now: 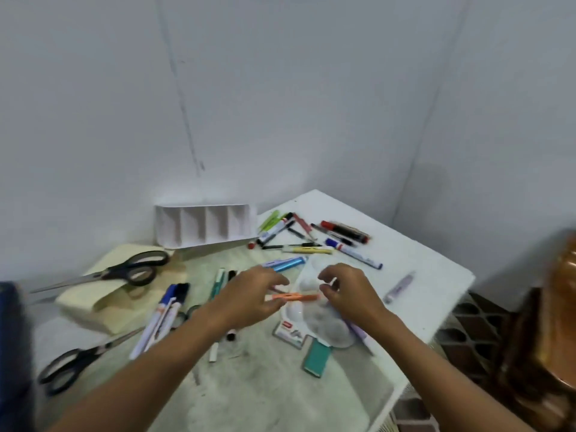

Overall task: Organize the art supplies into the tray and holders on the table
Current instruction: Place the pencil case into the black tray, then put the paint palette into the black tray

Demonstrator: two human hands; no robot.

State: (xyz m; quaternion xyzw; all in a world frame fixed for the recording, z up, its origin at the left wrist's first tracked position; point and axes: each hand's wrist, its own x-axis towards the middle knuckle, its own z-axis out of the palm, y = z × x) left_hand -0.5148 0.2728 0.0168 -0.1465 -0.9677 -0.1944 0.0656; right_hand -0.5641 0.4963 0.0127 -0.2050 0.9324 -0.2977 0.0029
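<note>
1. White tabletop (420,263) set in a pale-walled corner.
2. Orange pen (293,297): slim, lying level above the tabletop's middle, held at both ends.
3. Left hand (249,299) fingers pinch its left end; right hand (349,294) fingers pinch its right end.
4. Count: two scissors (124,271) (81,360), one white four-slot holder (204,224).

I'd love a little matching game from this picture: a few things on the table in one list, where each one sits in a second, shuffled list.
Things:
1. orange pen
2. white divided holder
3. teal eraser
4. scissors

Places:
A. lying on the cream pouch
B. held between both hands
C. at the back, against the wall
D. lying flat, nearest the table's front edge

Pairs: 1-B, 2-C, 3-D, 4-A
</note>
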